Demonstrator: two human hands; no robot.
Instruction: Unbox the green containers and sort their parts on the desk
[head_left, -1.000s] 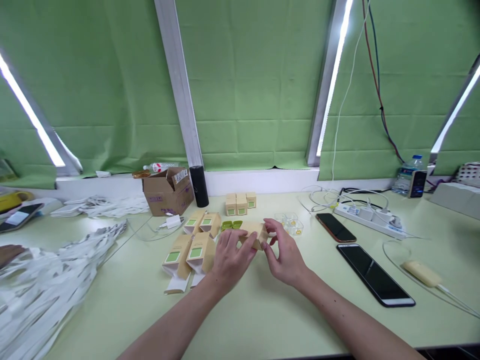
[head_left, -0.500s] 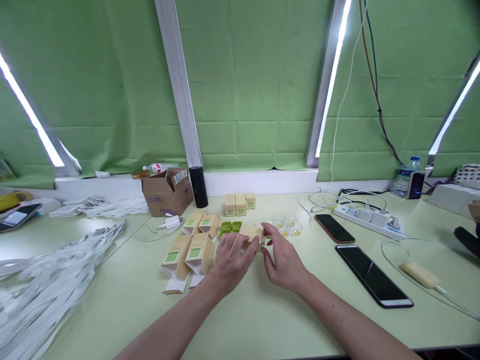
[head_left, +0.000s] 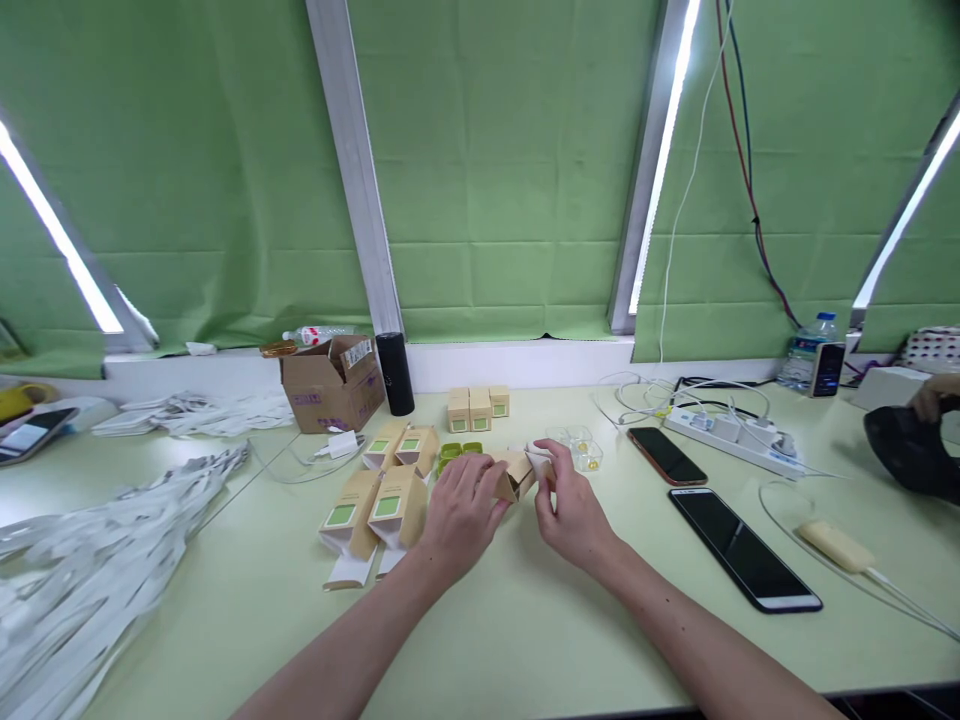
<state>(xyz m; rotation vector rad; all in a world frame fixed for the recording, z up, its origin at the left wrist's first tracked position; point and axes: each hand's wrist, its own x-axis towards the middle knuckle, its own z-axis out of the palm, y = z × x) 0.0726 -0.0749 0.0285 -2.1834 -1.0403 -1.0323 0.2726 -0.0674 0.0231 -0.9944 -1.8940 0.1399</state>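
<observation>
Going from the left of the desk (head_left: 525, 640), we see a heap of white strips (head_left: 82, 560), then an open carton (head_left: 330, 385) at the back; what lies inside it we cannot tell. Beside it stands a black cylinder (head_left: 395, 373). In front lie four flat tan boxes (head_left: 375, 500) with green labels, their white flaps open. Behind them sit two green tubs (head_left: 459, 452), partly hidden by our fingers, and farther back a row of small closed cubes (head_left: 478, 408).

Our left hand (head_left: 461, 515) has its grip curled around the left end of the small box (head_left: 516, 473), fingers pressed against its tan side. Our right hand (head_left: 574, 510) has its grip pinched, thumb and fingertips nipping the white flap at the right end of that box. The small box lies at the middle of the desk, between both hands, just in front of the tubs. It is tan card, tilted, with its right end open and the pale inner flap showing.

Just right of it are clear cups (head_left: 581, 450) holding small yellow pieces. Further right lie two phones (head_left: 742, 545), a power strip (head_left: 731, 430) with cables, and a pale yellow bar (head_left: 836, 545). A bottle (head_left: 806, 350) stands at the back. At the far right edge another person's hand (head_left: 934, 395) rests on a dark item (head_left: 911, 450).
</observation>
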